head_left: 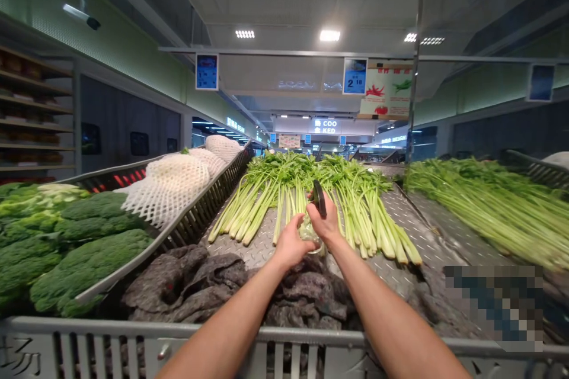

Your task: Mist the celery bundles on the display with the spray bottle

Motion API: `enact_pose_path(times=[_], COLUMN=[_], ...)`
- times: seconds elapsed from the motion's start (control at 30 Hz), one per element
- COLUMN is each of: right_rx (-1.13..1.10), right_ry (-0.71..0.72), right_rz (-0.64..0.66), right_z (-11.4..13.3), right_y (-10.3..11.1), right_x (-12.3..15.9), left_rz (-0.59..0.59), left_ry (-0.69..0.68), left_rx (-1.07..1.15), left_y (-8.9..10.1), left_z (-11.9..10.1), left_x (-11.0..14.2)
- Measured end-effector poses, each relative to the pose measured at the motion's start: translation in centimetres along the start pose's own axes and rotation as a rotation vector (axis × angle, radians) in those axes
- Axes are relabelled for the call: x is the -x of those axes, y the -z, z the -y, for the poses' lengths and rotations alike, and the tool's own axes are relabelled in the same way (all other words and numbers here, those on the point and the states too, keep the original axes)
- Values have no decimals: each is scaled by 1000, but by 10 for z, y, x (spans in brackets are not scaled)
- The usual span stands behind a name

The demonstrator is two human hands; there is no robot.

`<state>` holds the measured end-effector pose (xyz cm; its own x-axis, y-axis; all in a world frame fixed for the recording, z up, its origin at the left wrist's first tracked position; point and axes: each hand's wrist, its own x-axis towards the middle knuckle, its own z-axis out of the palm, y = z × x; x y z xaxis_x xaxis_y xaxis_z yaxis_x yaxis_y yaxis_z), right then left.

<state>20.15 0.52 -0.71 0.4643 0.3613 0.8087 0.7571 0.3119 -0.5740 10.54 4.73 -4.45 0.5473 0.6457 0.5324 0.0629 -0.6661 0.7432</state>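
In a bright supermarket aisle (329, 136), the left hand (291, 243) clenched a clear plastic bag (310, 234), the right hand (325, 220) gripped a flat black object (319, 198), above a diamond-plate steel table (262, 254) beside long green celery stalks (368, 213).

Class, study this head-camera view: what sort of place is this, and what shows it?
Probably a supermarket produce aisle: bunches of celery on a metal display bin, broccoli in the next bin, and blue price signs hanging overhead.
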Motion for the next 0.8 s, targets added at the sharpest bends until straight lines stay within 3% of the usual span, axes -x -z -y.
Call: enact_pose_path(times=[0.3, 0.5, 0.8], right_rx=[15, 39, 61], right_ry=[-52, 6, -19], right_rz=[-106, -109, -151], right_z=[7, 7, 7], right_y=[11, 16, 25], right_x=[7, 14, 18], left_rz=[-16, 11, 26], left_ry=[-82, -126, -163], left_rx=[33, 33, 32], left_y=[-4, -4, -10], left_z=[-3, -3, -3], left_x=[11, 14, 18])
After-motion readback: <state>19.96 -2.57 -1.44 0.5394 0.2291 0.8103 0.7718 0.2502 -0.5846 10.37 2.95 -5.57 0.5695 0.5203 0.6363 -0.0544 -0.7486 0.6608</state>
